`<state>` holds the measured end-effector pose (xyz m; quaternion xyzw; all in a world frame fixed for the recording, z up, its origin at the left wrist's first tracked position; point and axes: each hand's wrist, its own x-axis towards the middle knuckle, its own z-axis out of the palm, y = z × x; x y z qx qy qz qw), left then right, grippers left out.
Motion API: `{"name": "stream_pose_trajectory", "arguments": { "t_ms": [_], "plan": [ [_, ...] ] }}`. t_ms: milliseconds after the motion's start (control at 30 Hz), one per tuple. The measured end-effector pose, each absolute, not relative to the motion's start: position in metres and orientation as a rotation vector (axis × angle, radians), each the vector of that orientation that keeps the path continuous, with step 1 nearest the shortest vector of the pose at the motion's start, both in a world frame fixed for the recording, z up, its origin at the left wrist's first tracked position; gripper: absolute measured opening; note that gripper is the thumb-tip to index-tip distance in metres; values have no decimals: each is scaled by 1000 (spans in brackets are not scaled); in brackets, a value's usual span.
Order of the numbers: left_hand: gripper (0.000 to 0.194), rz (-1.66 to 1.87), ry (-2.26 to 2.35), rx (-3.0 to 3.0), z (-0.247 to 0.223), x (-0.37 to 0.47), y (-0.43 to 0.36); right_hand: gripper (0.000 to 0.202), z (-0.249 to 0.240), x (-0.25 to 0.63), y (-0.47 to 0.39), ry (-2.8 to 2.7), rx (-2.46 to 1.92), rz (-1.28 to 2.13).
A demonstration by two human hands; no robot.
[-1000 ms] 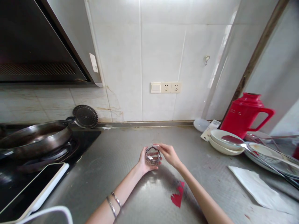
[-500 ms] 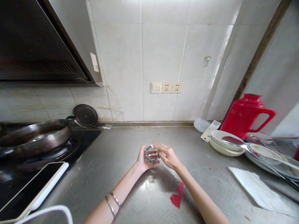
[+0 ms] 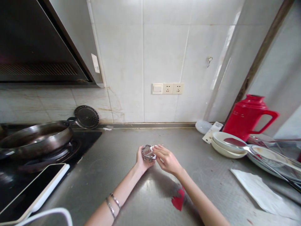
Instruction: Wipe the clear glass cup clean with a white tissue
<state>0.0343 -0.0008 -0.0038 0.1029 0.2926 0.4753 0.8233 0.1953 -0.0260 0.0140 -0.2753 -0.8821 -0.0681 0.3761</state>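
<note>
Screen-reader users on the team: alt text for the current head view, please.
Left hand holds a small clear glass above a metal counter, right hand at its rim; a pan sits on the stove at left, a red jug and stacked bowls at right.

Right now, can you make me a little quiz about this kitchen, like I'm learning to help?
1. What colour is the big jug? A) blue B) red C) green
2. True or false: the left hand is holding the round see-through container.
3. Fill the gap: the metal pan sits on the ____.

Key: 1 B; 2 true; 3 stove.
</note>
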Motion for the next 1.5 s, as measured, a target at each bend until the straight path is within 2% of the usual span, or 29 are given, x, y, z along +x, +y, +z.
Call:
{"name": "stream_pose_trajectory", "arguments": {
  "t_ms": [333,533,733,1100,1233,1400,1500],
  "plan": [
    [36,1272,574,193,0,40,-4,35,7,162,-43,-2213,-688,-246],
    [43,1206,567,217,3,45,-9,37,1,152,-47,-2214,-684,-365],
    [37,1242,518,280,4,43,-8,38,6,164,-41,-2215,-733,-353],
    [43,1175,486,235,5,42,-11,43,7,166,-39,-2190,-880,-364],
    [37,1229,490,291,10,44,-14,45,10,171,-35,-2180,-933,-339],
    [28,1234,421,291,15,45,-16,43,23,187,-31,-2235,-807,-326],
    [35,1160,348,298,13,45,-15,46,30,192,-33,-2237,-720,-289]
  ]
}}
